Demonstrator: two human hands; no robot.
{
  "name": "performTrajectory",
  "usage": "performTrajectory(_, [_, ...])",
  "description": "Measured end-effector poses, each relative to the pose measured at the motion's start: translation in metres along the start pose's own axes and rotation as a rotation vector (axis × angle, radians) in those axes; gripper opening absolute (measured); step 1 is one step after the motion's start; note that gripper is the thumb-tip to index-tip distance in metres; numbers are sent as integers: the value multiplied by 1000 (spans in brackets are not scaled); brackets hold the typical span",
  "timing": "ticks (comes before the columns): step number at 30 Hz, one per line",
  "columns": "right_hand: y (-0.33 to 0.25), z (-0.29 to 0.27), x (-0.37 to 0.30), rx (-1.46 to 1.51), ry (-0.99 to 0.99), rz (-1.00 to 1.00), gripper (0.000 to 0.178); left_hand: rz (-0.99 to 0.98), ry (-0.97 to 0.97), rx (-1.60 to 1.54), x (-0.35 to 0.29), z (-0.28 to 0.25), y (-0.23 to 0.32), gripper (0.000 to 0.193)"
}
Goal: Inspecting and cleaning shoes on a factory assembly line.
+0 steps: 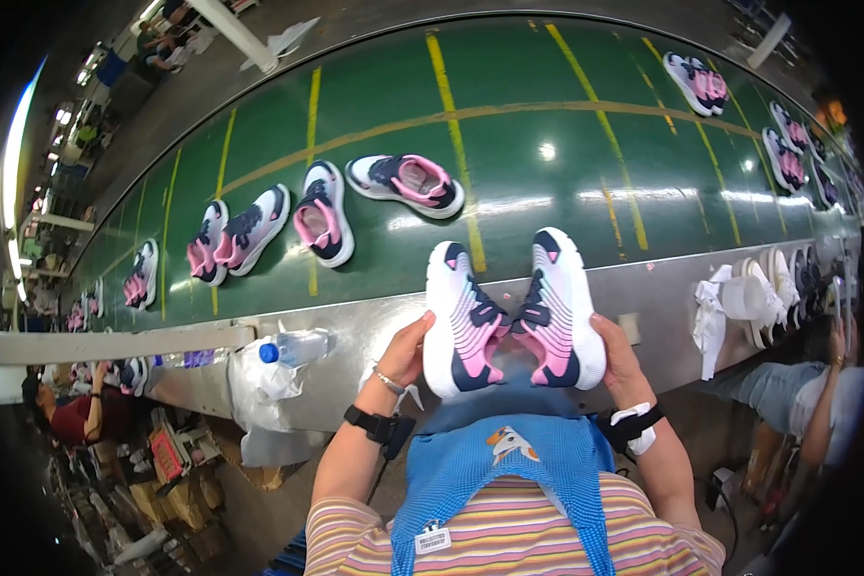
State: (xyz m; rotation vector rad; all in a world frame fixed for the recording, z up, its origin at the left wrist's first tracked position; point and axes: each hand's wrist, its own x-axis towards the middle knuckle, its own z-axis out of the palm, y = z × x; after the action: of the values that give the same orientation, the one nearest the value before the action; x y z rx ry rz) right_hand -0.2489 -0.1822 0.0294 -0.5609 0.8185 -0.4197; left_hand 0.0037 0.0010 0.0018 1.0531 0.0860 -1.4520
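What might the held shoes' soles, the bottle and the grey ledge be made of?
White soles of the held shoes: likely moulded foam or rubber, thick and matte.
Bottle: probably plastic, glossy and see-through, with a blue cap.
Grey ledge: likely metal, from its dull sheen.

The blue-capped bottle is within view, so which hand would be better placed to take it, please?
Probably the left hand: it is nearer the bottle on that side, though it holds one shoe. The right hand, farther away, holds the other shoe.
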Motion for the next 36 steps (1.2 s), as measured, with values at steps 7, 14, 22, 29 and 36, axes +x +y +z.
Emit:
performTrajectory(7, [7,3,-2,31,-44,19,30,54,-32,-22,-12,-1,-2,42])
performTrajectory(14, [11,3,-8,91,-20,51,34,18,-47,-79,-18,4,-4,43])
performTrajectory(22, [15,30,-4,404,-69,32,45,144,-14,-243,-16,18,-8,44])
performTrajectory(29, [6,45,1,645,-104,113,42,-15,-235,-484,-11,50,-13,46])
performTrajectory(36, [78,-10,-10,-281,199,44,29,-8,219,9,-16,31,-70,45])
